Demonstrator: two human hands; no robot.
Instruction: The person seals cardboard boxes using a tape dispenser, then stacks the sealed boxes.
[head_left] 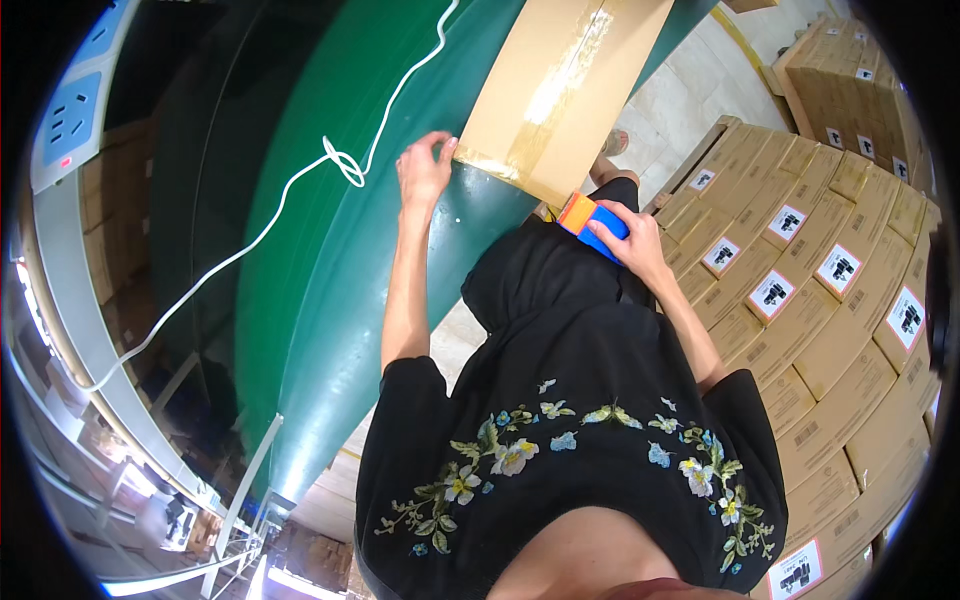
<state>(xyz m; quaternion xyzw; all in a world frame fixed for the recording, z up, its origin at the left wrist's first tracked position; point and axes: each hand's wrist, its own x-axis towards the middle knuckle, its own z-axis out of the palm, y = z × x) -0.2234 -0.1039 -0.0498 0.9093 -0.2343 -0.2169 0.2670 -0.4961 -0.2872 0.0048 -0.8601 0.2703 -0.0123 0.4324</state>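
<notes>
A long cardboard carton (560, 90) lies on a green conveyor belt (340, 260), its long axis running from the near corner by the person's left hand (425, 170) up and away toward the top of the view, tilted slightly to the right. A strip of clear, shiny packing tape (565, 75) runs along that same axis down the middle of the top face and folds over the near end.

The left hand rests at the carton's near left corner, fingers spread loosely and curled down, the fingertips (445, 150) touching the edge of the box where the tape ends. It grips nothing; it only presses against the cardboard.

The right hand (630, 240) is just beyond the carton's near right corner, lower and to the right of the left hand. Its fingers are closed around a blue and orange tape dispenser (592, 220), whose orange end points toward the carton's near edge and sits just beside it; whether it touches the cardboard cannot be told.

A white cable (340, 165) with a loose knot lies across the belt to the left of the left hand. To the right of the right hand, stacked cartons (800, 290) with white labels fill a pallet.
</notes>
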